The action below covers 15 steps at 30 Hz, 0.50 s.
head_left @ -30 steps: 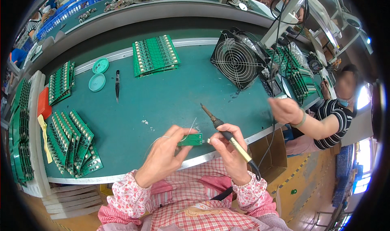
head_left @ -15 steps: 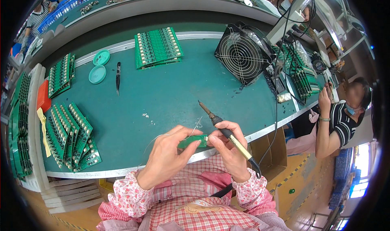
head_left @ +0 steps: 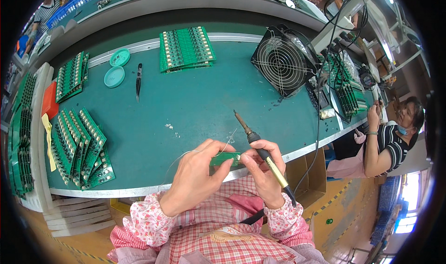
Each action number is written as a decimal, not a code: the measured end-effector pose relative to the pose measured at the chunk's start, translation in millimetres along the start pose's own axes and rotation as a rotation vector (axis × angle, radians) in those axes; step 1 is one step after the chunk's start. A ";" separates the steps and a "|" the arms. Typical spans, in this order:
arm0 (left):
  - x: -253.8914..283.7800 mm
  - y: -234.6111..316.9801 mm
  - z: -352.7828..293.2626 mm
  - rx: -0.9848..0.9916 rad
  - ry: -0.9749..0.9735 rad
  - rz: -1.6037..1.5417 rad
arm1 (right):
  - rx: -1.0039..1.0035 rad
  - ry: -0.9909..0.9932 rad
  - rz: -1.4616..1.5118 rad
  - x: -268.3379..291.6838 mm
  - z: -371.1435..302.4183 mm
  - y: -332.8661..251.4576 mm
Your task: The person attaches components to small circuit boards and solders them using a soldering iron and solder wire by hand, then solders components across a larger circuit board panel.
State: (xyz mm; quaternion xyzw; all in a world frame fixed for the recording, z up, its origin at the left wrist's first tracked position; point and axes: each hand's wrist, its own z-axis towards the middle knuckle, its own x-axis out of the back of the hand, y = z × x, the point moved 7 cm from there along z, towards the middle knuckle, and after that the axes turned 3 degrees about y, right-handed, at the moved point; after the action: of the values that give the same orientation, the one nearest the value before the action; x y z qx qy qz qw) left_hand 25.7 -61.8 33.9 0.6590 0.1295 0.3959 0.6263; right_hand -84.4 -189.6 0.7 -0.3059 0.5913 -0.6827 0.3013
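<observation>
My left hand [head_left: 191,176] pinches a small green circuit board [head_left: 224,159] between thumb and fingers, just above the table's front edge. A thin solder wire [head_left: 231,137] also runs through its fingers, one end standing up past the board. A soldering iron [head_left: 253,136] with a black grip and gold handle lies across my right hand [head_left: 265,175], tip pointing up and away to the left, clear of the board. The right thumb and fingertip meet at the board's right end, by a small white part. Whether they grip that part is hidden.
Circuit boards lie fanned [head_left: 76,148] at left and stacked [head_left: 186,50] at the back. Black tweezers [head_left: 138,85] lie beside two round teal dishes [head_left: 114,77]. A caged fan [head_left: 284,62] stands back right; a cable hangs nearby. A co-worker [head_left: 385,141] sits at right.
The whole view has shifted slightly, moving the table things a little in the picture. Both hands keep nearly the same grip on the board and iron.
</observation>
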 end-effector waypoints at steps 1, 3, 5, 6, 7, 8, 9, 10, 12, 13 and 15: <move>0.1 1.1 -0.3 -0.001 -0.004 -0.010 | -0.001 0.003 0.002 0.2 -0.1 -0.1; -0.2 1.6 -0.8 -0.002 0.000 -0.017 | 0.000 0.005 0.023 -0.3 -0.5 -0.6; -0.5 1.7 -1.4 -0.003 0.003 -0.024 | 0.001 0.008 0.044 -1.1 -1.1 -2.0; -0.3 0.9 -1.7 0.000 0.013 -0.028 | -0.007 0.012 0.061 -1.5 -1.5 -2.7; 0.1 0.6 -2.0 0.002 0.023 -0.031 | -0.014 0.015 0.077 -1.8 -1.8 -3.0; -0.2 0.7 -2.0 0.001 0.023 -0.032 | -0.013 0.016 0.076 -2.2 -2.3 -2.8; 0.2 1.7 -2.0 -0.009 0.031 -0.029 | -0.016 0.020 0.084 -2.3 -2.9 -2.4; 0.8 2.7 -2.0 -0.019 0.040 -0.026 | -0.018 0.024 0.092 -2.2 -3.2 -2.2; 0.8 2.2 -2.1 -0.003 0.032 -0.043 | -0.024 0.020 0.103 -2.7 -3.4 -2.0; 0.4 1.4 -2.3 0.014 0.024 -0.060 | -0.031 0.016 0.114 -3.2 -3.5 -1.5; 0.8 1.5 -2.4 0.026 0.022 -0.061 | -0.007 0.021 0.073 -2.6 -4.7 -2.5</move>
State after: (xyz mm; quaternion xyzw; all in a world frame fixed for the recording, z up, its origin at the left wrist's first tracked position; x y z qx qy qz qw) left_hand 24.0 -59.7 35.3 0.6583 0.1617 0.3821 0.6282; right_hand -86.5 -184.3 2.5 -0.2781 0.6074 -0.6723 0.3187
